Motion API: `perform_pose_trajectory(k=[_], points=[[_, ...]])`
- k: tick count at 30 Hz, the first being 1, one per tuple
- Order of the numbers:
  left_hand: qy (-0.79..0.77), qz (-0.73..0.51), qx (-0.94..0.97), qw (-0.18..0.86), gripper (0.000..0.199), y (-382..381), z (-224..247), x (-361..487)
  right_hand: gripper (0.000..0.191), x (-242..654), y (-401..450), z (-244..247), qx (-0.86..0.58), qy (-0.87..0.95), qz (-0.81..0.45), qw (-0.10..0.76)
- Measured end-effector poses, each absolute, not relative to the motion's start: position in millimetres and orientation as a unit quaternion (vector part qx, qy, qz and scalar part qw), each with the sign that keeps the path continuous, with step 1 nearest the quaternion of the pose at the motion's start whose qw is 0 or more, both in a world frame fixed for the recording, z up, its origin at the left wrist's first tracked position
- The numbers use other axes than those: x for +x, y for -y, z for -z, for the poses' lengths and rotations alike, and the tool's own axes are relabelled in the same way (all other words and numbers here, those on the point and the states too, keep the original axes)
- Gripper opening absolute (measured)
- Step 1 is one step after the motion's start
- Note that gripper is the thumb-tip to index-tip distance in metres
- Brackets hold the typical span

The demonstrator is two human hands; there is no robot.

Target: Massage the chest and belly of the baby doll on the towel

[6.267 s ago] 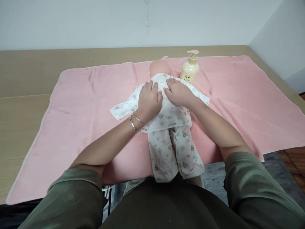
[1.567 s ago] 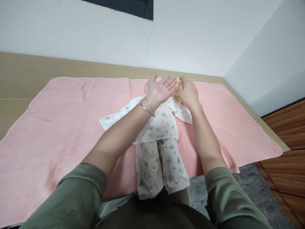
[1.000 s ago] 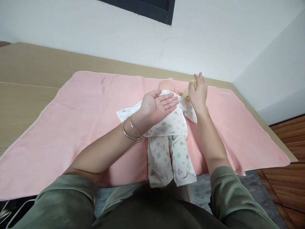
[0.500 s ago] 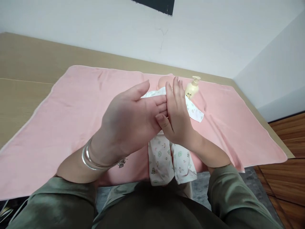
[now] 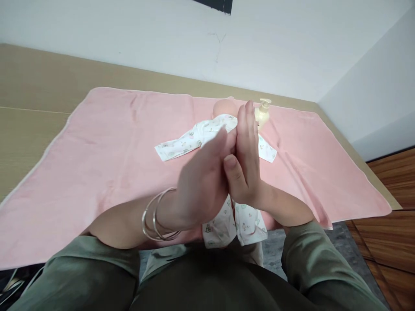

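Observation:
My left hand [image 5: 204, 183], slightly blurred and with silver bangles at the wrist, presses palm to palm against my right hand [image 5: 247, 162]. Fingers on both hands are stretched out, and no object shows between them. Beneath them lies a baby doll [image 5: 224, 107] in a white printed outfit [image 5: 181, 146], its sleeves spread and its legs toward me. My hands hide most of its middle. Just beyond my right fingertips stands a cream pump bottle [image 5: 263, 115], partly covered by them.
A pink blanket [image 5: 106, 142] with a pale edge covers much of the wooden table [image 5: 35, 73]. Behind the table rises a white wall [image 5: 145, 39]. Wood-grain panels [image 5: 394, 181] stand at the right, beside the grey floor.
My left hand has turned from palm up to upright and moved right, closing flat against my right palm. The doll's left-side sleeve has come into view.

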State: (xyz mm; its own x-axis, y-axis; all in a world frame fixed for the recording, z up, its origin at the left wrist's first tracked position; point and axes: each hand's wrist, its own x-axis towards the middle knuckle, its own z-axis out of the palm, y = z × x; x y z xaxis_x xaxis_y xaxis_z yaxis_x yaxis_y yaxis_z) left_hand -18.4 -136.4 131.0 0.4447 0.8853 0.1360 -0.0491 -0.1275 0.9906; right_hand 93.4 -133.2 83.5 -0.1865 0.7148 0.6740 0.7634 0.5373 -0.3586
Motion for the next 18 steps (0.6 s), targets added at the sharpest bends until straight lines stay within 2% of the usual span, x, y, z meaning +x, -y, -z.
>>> perform_pose_trajectory(k=[6,9,14,18], points=[[-0.329,-0.427,0.676,0.503,0.070,135.7,-107.8,-1.3,0.078,89.5,134.3,-76.6,-0.544,0.753,-0.010,0.370],[-0.341,-0.416,0.696,0.475,0.071,125.2,-99.2,0.2,0.078,85.6,137.5,-72.9,-0.541,0.751,-0.024,0.378],[-0.350,-0.474,0.590,0.552,0.064,99.7,-100.8,4.6,0.071,77.7,148.9,-71.4,-0.457,0.804,-0.070,0.375],[-0.348,-0.522,0.499,0.598,0.059,82.9,-108.5,1.7,0.084,73.7,158.6,-74.2,-0.458,0.816,-0.082,0.343]])
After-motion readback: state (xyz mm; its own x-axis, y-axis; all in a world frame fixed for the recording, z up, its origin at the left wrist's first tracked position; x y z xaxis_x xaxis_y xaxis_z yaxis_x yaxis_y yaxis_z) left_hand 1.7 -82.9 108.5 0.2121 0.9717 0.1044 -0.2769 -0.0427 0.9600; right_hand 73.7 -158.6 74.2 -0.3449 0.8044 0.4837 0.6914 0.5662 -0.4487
